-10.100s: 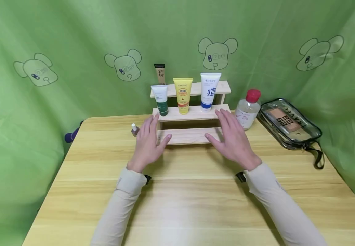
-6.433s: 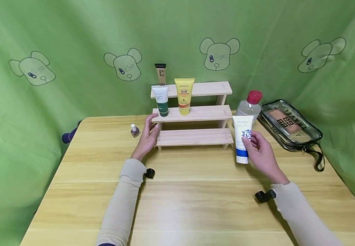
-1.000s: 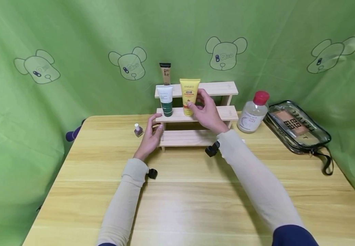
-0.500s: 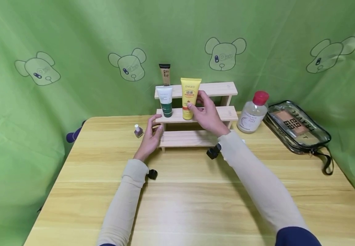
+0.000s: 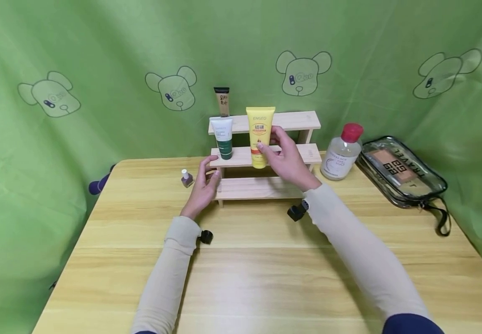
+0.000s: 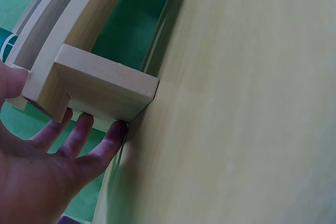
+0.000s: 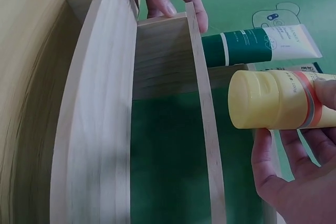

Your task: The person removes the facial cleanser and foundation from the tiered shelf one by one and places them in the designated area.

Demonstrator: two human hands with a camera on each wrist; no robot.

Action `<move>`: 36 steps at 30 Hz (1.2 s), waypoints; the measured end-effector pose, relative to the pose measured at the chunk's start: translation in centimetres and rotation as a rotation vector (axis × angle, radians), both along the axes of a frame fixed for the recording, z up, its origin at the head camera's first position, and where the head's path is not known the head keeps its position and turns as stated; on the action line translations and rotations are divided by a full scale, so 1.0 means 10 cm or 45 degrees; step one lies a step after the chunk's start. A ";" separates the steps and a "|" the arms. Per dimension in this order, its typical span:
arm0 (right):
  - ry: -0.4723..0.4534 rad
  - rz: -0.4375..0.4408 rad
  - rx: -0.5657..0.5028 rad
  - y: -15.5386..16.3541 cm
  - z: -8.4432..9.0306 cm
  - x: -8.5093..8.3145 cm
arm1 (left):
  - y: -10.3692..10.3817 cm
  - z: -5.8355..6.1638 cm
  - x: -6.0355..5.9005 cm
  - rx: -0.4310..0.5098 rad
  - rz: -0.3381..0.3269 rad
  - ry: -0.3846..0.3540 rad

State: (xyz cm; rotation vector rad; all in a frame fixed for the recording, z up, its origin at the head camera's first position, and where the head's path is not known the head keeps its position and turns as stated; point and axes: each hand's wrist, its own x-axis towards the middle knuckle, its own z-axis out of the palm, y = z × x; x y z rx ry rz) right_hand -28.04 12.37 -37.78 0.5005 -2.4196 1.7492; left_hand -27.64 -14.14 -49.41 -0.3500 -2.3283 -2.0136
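Note:
My right hand (image 5: 289,163) pinches a yellow squeeze tube (image 5: 260,124) between thumb and fingers, cap end down, just in front of the middle tier of a wooden three-step rack (image 5: 245,188). In the right wrist view, the tube's yellow cap (image 7: 247,100) shows clear of the tier boards. At the rack's left end, my left hand (image 5: 201,191) grips the middle tier, thumb in front and fingers along the side panel. Beside it on that tier stands a white and green tube (image 5: 224,139). On the top tier, a tan tube with a black cap (image 5: 222,101) stands behind.
A small nail polish bottle (image 5: 187,178) stands left of the rack. To the right are a clear bottle with a red cap (image 5: 341,153) and a transparent travel pouch (image 5: 404,171). A green curtain (image 5: 111,125) hangs behind the wooden table (image 5: 241,278).
The right hand has lifted the yellow tube forward off the middle tier. Earlier it took the white and blue tube away to the right; that tube is now out of sight. The left hand stays put.

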 end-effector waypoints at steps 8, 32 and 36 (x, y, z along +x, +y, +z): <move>0.009 0.009 0.074 0.14 -0.01 0.12 | 0.01 -0.01 -0.01 0.007 -0.016 0.013; -0.067 -0.063 0.107 0.52 -0.12 0.40 | 0.01 -0.03 -0.01 0.001 0.001 0.018; -0.074 -0.075 0.134 0.62 -0.11 0.47 | 0.00 -0.02 0.00 -0.015 0.005 0.018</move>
